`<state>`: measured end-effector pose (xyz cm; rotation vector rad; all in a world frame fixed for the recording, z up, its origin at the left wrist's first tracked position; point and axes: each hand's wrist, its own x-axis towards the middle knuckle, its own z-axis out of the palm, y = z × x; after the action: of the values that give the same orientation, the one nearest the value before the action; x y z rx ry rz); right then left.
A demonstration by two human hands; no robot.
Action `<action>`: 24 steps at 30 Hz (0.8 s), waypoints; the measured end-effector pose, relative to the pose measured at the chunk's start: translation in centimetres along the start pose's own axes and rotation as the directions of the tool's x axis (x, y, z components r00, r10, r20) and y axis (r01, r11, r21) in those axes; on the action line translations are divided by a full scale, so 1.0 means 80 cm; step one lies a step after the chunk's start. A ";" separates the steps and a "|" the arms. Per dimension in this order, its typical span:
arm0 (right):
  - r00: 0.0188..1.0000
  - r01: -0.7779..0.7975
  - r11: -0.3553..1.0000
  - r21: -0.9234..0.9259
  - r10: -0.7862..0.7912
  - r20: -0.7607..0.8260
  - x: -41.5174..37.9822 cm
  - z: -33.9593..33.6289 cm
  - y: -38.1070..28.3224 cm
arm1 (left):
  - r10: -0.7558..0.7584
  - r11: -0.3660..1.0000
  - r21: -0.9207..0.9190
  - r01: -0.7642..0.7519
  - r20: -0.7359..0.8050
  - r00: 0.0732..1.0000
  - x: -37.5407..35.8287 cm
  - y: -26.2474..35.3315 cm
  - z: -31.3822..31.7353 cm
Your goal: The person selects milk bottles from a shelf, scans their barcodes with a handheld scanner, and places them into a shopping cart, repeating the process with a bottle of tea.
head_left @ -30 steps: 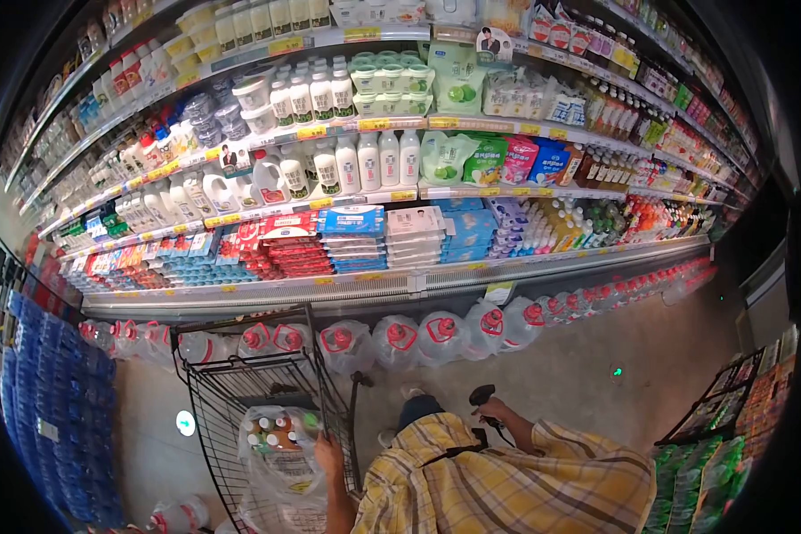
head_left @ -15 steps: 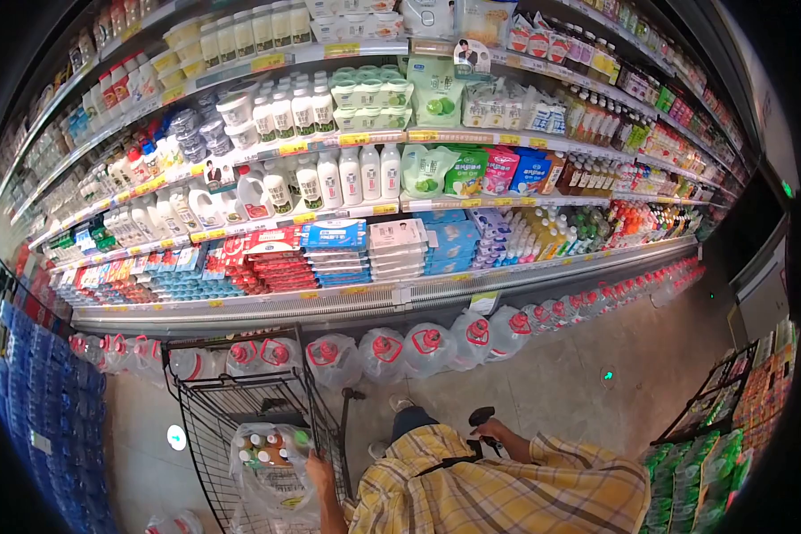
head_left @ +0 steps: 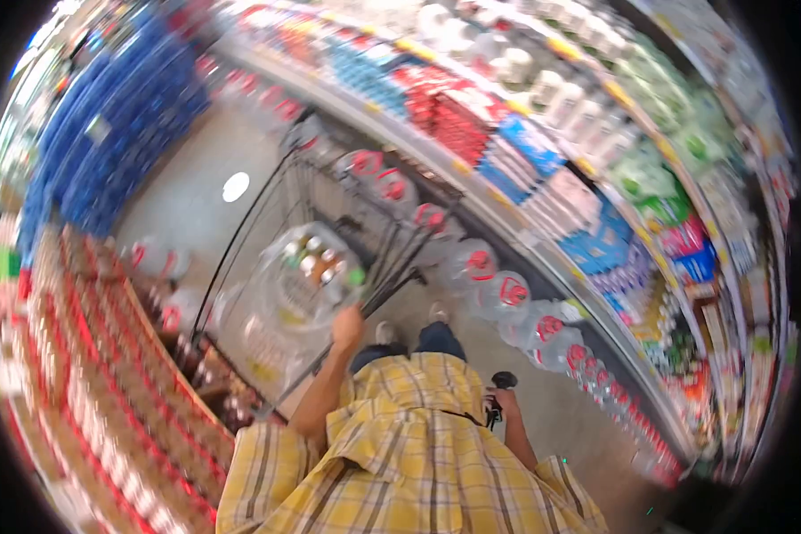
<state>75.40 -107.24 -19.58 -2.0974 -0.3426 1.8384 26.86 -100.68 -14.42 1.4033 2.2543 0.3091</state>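
My left hand (head_left: 348, 329) is closed on the handle bar of a black wire shopping cart (head_left: 245, 222). Inside the cart, close to that hand, sits a clear plastic bag (head_left: 280, 307) with several bottles (head_left: 316, 261) in it, their caps white, brown and green. At my right side, my right hand (head_left: 505, 400) is wrapped round a black handheld thing (head_left: 504, 380) with a rounded head and a dark cord or strap. Motion blur hides its exact kind.
Large water jugs with red handles (head_left: 512, 292) line the floor along a dairy shelf (head_left: 561, 200). Blue stacked packs (head_left: 107, 133) stand at the far left. Brown and red stacked goods (head_left: 107, 374) rise at the near left. Grey floor (head_left: 173, 182) shows beyond the cart.
The view has swung left, so the shelves now run diagonally down to the right and the brown and red stacks have appeared. My left hand stays on the cart, my right on the black thing.
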 end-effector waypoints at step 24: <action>0.988 0.126 0.942 -0.311 -0.147 -0.046 -0.001 -0.192 -0.115 | -0.250 0.966 0.031 0.255 -0.108 0.962 -0.050 0.041 -0.020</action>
<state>90.89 -100.16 -14.11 -2.2637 -0.7827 1.7178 30.14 -102.65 -10.59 1.1253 2.5059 0.2519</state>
